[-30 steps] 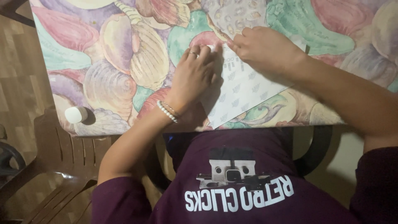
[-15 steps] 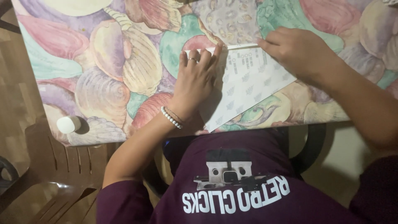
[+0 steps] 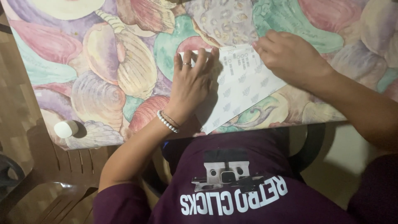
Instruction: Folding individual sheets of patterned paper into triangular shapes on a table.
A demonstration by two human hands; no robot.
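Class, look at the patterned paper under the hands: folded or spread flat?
Folded: the paper shows a straight creased top edge, pressed by the left hand and right hand.

The paper sheet (image 3: 244,89) under my hands is thin and matt, faintly patterned. My tablecloth (image 3: 103,74) looks smooth, slightly glossy. The chair (image 3: 62,166) beside me is moulded plastic.

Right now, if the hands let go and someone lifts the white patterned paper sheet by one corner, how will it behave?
The white patterned paper sheet looks thin and lies flat under the left hand and right hand, so it would probably droop and feel very light. Its lower corner overhangs the shell-print tablecloth edge, so a push would likely slide it off easily.
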